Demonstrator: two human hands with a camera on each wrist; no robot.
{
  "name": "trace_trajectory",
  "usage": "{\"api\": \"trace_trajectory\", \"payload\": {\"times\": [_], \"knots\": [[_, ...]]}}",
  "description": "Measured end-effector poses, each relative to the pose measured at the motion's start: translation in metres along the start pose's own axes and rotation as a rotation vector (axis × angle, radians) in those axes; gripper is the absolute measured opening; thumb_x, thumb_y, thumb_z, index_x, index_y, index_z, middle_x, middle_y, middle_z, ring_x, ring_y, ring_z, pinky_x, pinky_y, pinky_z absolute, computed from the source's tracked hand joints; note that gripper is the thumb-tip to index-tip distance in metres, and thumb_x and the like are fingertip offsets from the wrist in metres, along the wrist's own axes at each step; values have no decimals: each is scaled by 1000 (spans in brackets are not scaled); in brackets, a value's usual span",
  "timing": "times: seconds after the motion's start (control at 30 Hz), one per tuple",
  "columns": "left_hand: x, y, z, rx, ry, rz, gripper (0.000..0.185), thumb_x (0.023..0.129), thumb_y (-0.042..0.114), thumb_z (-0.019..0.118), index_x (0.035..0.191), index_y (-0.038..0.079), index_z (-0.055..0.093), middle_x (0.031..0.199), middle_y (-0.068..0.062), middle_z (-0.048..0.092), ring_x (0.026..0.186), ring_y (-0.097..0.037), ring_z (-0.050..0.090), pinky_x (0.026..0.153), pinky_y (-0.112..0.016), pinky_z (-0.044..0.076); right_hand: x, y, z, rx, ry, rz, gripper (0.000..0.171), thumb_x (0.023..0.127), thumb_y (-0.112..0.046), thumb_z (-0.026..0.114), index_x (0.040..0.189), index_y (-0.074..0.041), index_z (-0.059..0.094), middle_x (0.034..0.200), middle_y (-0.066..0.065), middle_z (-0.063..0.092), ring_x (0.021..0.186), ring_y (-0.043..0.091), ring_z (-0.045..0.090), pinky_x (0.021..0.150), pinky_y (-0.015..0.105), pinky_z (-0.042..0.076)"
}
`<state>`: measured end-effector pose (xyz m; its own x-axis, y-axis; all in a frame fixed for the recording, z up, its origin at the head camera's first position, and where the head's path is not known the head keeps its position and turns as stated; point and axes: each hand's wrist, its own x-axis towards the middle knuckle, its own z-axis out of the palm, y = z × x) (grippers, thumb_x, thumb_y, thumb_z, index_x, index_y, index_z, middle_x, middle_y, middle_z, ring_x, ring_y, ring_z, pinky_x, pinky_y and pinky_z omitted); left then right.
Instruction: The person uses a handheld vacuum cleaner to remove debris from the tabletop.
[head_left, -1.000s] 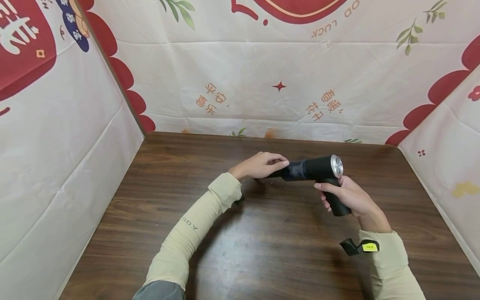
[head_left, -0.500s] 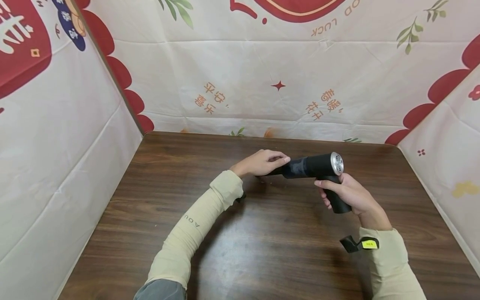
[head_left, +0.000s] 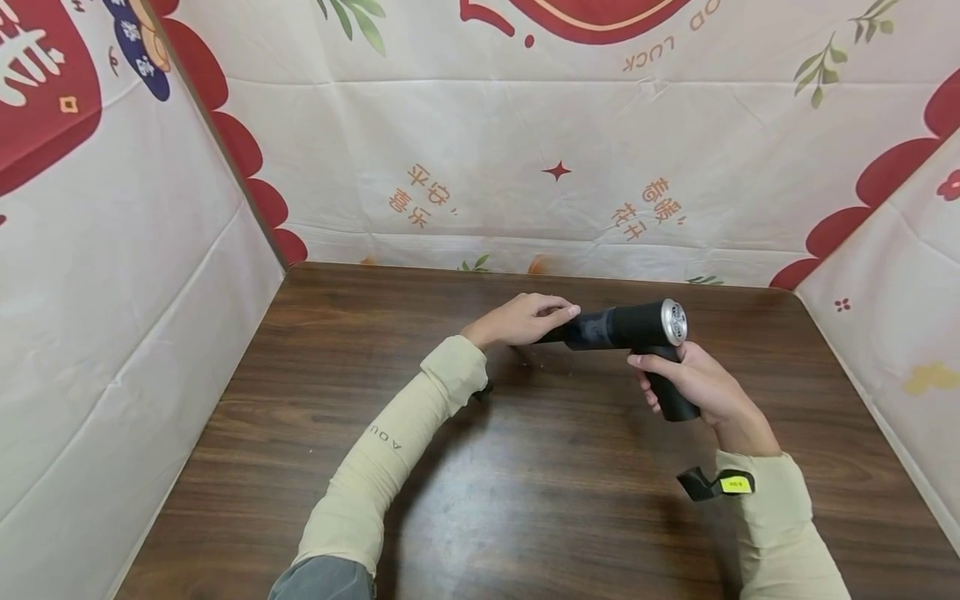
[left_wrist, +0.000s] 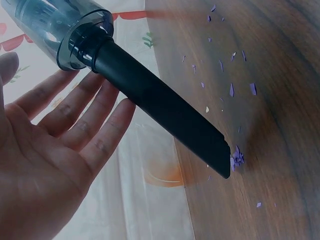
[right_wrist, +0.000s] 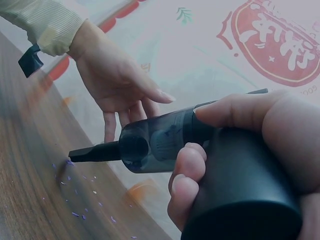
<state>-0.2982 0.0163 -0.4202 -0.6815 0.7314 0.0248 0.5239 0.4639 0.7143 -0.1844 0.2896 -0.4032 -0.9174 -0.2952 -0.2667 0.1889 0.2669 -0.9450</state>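
My right hand [head_left: 701, 387] grips the handle of a black handheld vacuum [head_left: 633, 325] with a silver rear end. The vacuum lies level above the wooden table [head_left: 525, 500] and points left. Its slanted black nozzle [left_wrist: 165, 112] has its tip down on the table among small purple paper scraps [left_wrist: 235, 157]. My left hand [head_left: 521, 321] is held open beside the nozzle, fingers straight [left_wrist: 75, 112], close behind it. In the right wrist view the right hand [right_wrist: 250, 115] wraps the vacuum's handle [right_wrist: 245, 200], and the left hand [right_wrist: 117, 80] hangs open past the translucent dust cup [right_wrist: 150, 145].
Printed cloth walls [head_left: 480, 167] close in the table at the back, left and right. More purple scraps [right_wrist: 75, 182] lie scattered near the nozzle tip. A black wrist strap with a yellow tag [head_left: 716, 483] sits on my right sleeve.
The vacuum and both hands have shifted slightly away from me along the table. The grip on the handle and the open left hand are unchanged.
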Motion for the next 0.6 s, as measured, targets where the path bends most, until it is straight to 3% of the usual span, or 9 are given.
{"api": "trace_trajectory", "payload": {"times": [0.6], "knots": [[5,-4,1,-15,14,-15,56,105,55,34,141,19,56,137,1,60,121,-12,58,103,-33,46,5,1,2,25,11,16,26,99,-26,62,103,-1,55,71,1,57,59,15,59,56,38,57]]}}
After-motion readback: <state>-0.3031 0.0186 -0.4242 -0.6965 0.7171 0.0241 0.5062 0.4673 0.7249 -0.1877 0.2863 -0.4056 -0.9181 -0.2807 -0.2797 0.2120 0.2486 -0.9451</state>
